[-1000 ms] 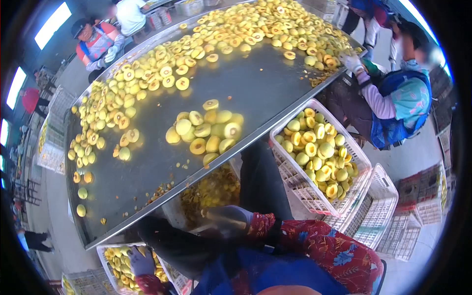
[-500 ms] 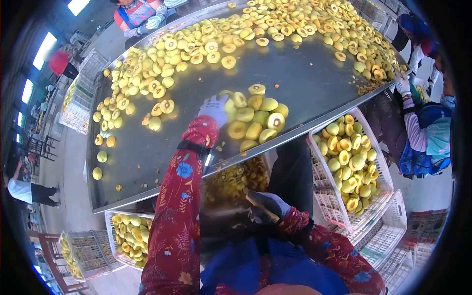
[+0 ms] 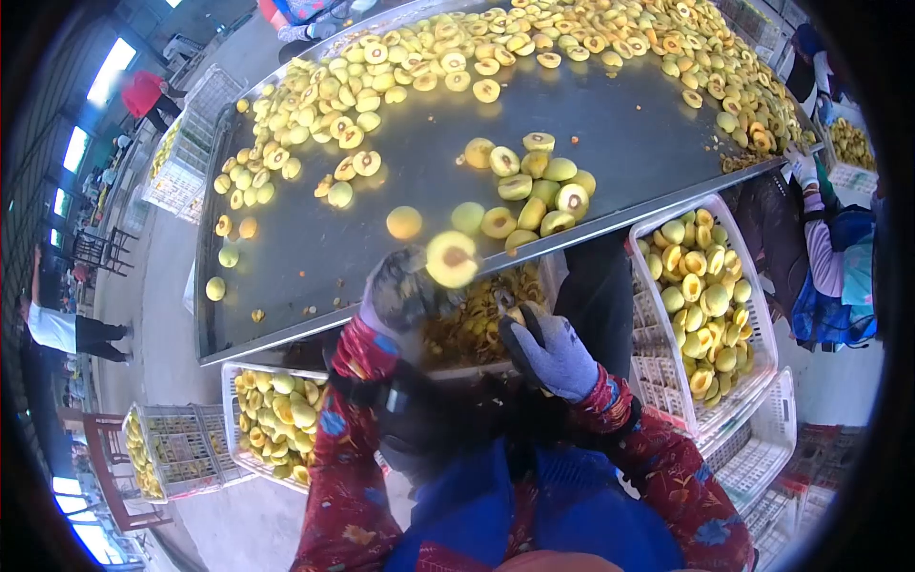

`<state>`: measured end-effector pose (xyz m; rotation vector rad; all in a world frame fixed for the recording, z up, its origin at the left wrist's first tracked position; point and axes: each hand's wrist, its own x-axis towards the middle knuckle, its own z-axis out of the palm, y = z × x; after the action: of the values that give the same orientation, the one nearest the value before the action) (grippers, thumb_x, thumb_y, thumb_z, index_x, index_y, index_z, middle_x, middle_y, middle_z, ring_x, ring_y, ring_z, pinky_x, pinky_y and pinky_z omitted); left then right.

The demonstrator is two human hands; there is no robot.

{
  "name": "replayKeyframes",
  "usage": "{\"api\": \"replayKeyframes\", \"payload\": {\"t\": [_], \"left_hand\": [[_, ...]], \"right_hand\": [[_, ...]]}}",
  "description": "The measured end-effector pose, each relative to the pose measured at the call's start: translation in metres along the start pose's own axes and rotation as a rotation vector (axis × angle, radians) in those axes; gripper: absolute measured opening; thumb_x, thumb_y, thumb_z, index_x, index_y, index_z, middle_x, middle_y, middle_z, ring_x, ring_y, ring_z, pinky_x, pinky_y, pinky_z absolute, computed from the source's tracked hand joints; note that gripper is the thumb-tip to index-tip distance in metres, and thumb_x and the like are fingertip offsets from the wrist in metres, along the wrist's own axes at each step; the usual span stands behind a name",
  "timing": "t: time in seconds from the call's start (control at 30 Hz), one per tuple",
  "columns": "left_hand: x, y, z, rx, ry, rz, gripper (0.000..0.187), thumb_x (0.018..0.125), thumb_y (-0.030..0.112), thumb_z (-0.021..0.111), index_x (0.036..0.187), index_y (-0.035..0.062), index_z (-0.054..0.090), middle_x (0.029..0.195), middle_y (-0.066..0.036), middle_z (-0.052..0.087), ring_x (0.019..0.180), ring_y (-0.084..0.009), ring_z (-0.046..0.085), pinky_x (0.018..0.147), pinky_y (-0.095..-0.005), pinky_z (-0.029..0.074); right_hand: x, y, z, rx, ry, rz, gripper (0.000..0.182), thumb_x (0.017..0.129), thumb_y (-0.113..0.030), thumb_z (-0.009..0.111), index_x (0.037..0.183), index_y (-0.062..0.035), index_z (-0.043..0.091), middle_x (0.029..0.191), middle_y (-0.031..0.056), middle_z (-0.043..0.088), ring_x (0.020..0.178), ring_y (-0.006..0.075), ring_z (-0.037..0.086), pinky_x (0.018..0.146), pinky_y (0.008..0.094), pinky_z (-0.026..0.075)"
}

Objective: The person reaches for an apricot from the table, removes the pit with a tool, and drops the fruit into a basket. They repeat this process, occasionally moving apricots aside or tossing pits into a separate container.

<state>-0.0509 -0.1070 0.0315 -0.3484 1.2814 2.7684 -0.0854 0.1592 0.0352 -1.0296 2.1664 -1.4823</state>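
My left hand point(image 3: 405, 291), in a dark-palmed work glove, is raised at the table's front edge with its fingers closed on a yellow peach half point(image 3: 452, 258). The cut face of the half points up and shows a brown centre. Lower and to the right, my right hand point(image 3: 560, 355), in a grey-purple glove with dark fingertips, is closed around something small near its thumb that I cannot make out. Just beyond both hands, a small group of peach halves point(image 3: 517, 187) lies on the dark metal table point(image 3: 400, 162).
A large heap of peach halves point(image 3: 381, 71) covers the table's far side. Below the edge, between my hands, a container holds pits and scraps point(image 3: 467, 319). White crates of halves stand right point(image 3: 658, 372) and left point(image 3: 232, 419). A co-worker point(image 3: 829, 257) sits at the right.
My left hand has drawn back from the group on the table to the front edge and now holds a peach half. My right hand has come up slightly. The view has shifted.
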Motion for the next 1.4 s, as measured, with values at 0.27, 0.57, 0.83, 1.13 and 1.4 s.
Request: {"api": "replayKeyframes", "payload": {"t": [0.27,0.57,0.83,1.13,1.4], "left_hand": [[-0.043,-0.047,0.056,0.009,0.088,0.132,0.046,0.097,0.038,0.039,0.122,0.0003,0.047,0.114,-0.013,0.056,0.103,-0.0222,0.057,0.084,-0.0326,0.050],[-0.050,-0.075,0.070,0.384,0.433,0.306,0.028,0.096,0.020,0.044,0.113,0.0003,0.053,0.101,-0.010,0.061,0.088,-0.0159,0.059,0.074,-0.0287,0.048],[-0.049,-0.087,0.072,0.824,0.480,0.492,0.025,0.097,0.017,0.038,0.109,0.0011,0.053,0.090,-0.012,0.062,0.082,-0.0187,0.060,0.075,-0.0317,0.047],[-0.044,-0.113,0.046,0.353,0.526,0.411,0.032,0.097,0.027,0.041,0.111,0.0025,0.055,0.097,-0.006,0.060,0.084,-0.0130,0.059,0.071,-0.0249,0.049],[-0.055,-0.104,0.047,0.059,0.428,0.222,0.031,0.098,0.024,0.044,0.116,0.0002,0.053,0.099,-0.007,0.061,0.084,-0.0126,0.059,0.075,-0.0253,0.050]], "right_hand": [[-0.002,-0.041,0.016,-0.134,0.107,-0.015,0.033,0.088,-0.021,0.056,0.106,0.0053,0.046,0.062,0.0225,0.057,0.056,0.0397,0.057,0.052,0.0471,0.044],[-0.011,-0.033,0.039,-0.143,0.038,-0.020,0.035,0.086,-0.017,0.057,0.109,0.0061,0.046,0.071,0.0228,0.057,0.066,0.0369,0.059,0.057,0.0458,0.045],[-0.003,-0.018,0.038,0.654,-0.167,0.303,0.030,0.094,-0.032,0.050,0.095,-0.0019,0.054,0.062,0.0065,0.050,0.051,0.0168,0.049,0.049,0.0262,0.038],[-0.005,-0.017,0.022,1.302,-0.335,0.772,0.033,0.094,-0.035,0.050,0.094,-0.0031,0.056,0.061,0.0027,0.050,0.047,0.0133,0.048,0.045,0.0274,0.039],[-0.019,-0.002,0.037,-0.508,-0.034,-0.306,0.024,0.088,-0.017,0.052,0.106,-0.0003,0.053,0.085,0.0170,0.054,0.070,0.0295,0.057,0.058,0.0376,0.046]]}}
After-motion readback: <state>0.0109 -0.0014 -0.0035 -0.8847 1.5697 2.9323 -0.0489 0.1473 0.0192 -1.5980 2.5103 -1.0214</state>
